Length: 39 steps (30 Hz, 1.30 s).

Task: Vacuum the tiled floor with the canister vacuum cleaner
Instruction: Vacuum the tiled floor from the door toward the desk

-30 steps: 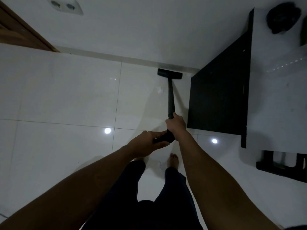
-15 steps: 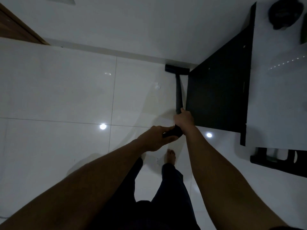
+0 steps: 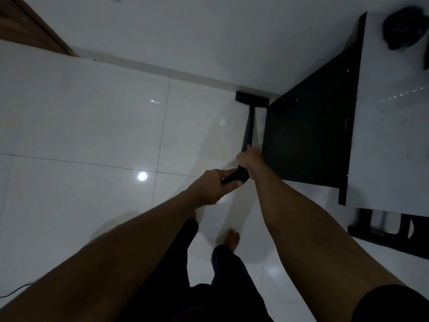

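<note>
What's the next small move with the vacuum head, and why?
Probably draw the floor head back from the skirting and swing it left over the white scrap. It sits in the corner by the dark cabinet panel; the scrap lies on the tile left of the wand.

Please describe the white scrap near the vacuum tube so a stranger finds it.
Find the black-sided desk on the right. Left of it runs the dark vacuum tube; the scrap lies just left of that. Unlike the tiny speck by the feet, it is bigger and nearer the wall.
</note>
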Tool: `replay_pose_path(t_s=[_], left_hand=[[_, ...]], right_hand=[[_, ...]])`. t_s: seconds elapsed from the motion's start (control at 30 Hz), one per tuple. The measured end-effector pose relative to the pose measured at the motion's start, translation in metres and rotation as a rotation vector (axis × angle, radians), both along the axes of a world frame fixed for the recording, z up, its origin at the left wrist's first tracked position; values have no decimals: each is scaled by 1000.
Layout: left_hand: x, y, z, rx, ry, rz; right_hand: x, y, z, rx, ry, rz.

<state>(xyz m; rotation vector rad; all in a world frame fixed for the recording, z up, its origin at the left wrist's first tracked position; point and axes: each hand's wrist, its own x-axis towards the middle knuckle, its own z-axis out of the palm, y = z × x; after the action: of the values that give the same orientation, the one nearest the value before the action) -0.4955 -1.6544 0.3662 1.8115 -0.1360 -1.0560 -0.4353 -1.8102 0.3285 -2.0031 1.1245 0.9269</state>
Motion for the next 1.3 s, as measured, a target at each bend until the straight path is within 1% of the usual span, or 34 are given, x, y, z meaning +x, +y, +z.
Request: replay_pose_path(t_s=[0.1, 0.3, 0.4, 0.53, 0.63, 0.77, 0.87, 1.07, 1.3], left_hand=[[-7, 4, 4, 8, -45, 8], [-37, 6, 16, -63, 2, 46], [-59, 4, 27, -75, -29, 56], [-89, 0, 39, -41, -108, 8], [-122, -1, 42, -1, -150, -35], [-189, -7, 43, 51, -216, -55], [-238, -17, 48, 94, -256, -53], [-327, -29, 55, 120, -262, -126], [-413, -12, 56, 149, -222, -185]], right_hand=[[-3, 2, 4, 38, -6, -5], [-29, 2, 13, 67, -15, 31], [-46, 0, 24, 76, -2, 56], [-80, -5, 36, 100, -48, -14], [-120, -8, 37, 81, -119, 11], [-187, -16, 42, 113, -240, -16], [-235, -25, 50, 112, -294, 6], [-333, -40, 63, 88, -290, 41], [-429, -23, 60, 78, -227, 46]])
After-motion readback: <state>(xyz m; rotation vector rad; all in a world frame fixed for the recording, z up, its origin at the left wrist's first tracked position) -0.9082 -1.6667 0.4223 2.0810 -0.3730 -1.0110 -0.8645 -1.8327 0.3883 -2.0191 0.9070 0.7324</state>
